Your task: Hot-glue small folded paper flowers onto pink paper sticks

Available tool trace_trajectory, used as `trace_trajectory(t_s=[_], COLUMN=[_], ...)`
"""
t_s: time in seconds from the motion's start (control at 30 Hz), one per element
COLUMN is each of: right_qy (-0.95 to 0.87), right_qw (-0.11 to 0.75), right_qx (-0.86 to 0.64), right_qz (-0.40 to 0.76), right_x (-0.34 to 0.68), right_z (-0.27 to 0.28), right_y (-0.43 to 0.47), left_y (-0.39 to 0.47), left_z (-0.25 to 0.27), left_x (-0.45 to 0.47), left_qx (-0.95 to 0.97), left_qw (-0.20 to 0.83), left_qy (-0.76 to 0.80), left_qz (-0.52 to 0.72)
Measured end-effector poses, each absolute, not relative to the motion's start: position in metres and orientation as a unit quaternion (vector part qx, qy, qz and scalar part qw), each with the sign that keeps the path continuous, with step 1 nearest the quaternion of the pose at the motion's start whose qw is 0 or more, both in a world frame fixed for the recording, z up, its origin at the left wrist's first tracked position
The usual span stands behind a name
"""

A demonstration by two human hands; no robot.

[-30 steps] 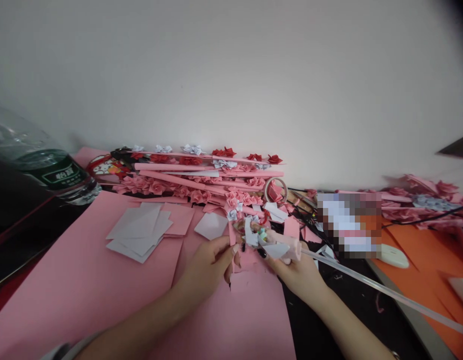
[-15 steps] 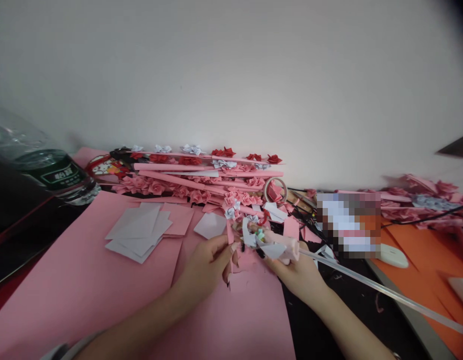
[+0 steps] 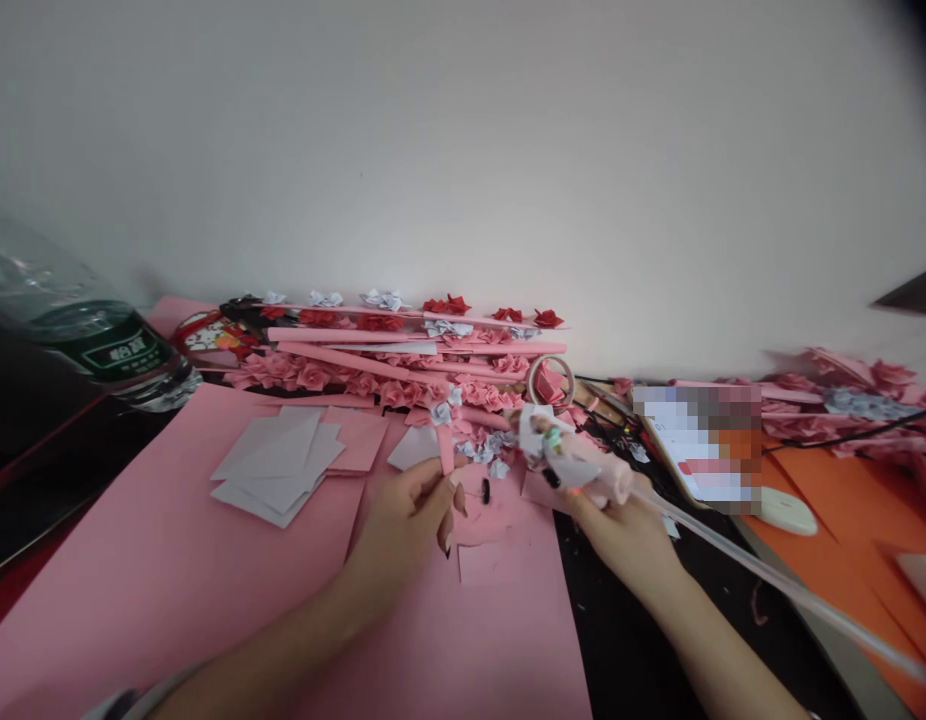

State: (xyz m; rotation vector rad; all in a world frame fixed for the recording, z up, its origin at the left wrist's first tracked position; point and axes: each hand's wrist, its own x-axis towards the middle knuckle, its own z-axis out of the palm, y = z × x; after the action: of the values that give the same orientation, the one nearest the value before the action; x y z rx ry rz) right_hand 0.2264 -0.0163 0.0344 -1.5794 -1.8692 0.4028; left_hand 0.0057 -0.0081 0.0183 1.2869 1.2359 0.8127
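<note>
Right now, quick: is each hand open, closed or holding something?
Left hand: closed, pinching a pink paper strip.
Right hand: closed, holding a glue gun.

Two hands; one glue gun; one bottle; one tape roll.

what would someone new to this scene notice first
Probably the bank of pink, red and white paper flowers along the foot of the wall. Next, right of centre, the right hand grips what looks like a glue gun, its long translucent rod slanting lower right. At the far left, a big green-labelled bottle stands out.
</note>
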Motion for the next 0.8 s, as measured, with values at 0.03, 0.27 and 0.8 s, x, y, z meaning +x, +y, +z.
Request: trace_trajectory(t_s=[0.03,0.27,0.8], right_qy=[-0.698,-0.689,-0.698], right_qw=[0.33,0.238,0.346], right_qx=[-0.625,-0.684,-0.62], right_qz=[0.116,0.026,-0.094], right_x=[0.232,0.265,0.259], right_z=[0.035,0.037,0.032], right_y=[-0.014,0.001,0.004], left_y=[-0.008,-0.006,-0.007], left_z=[0.02,0.017,0.021], left_x=[0.005,0.002,0.002], left_qx=[0.537,0.51,0.503], left_qw=[0.56,0.566,0.568], left_qy=[0.524,0.509,0.511], left_qz=[0.351,0.4,0.404])
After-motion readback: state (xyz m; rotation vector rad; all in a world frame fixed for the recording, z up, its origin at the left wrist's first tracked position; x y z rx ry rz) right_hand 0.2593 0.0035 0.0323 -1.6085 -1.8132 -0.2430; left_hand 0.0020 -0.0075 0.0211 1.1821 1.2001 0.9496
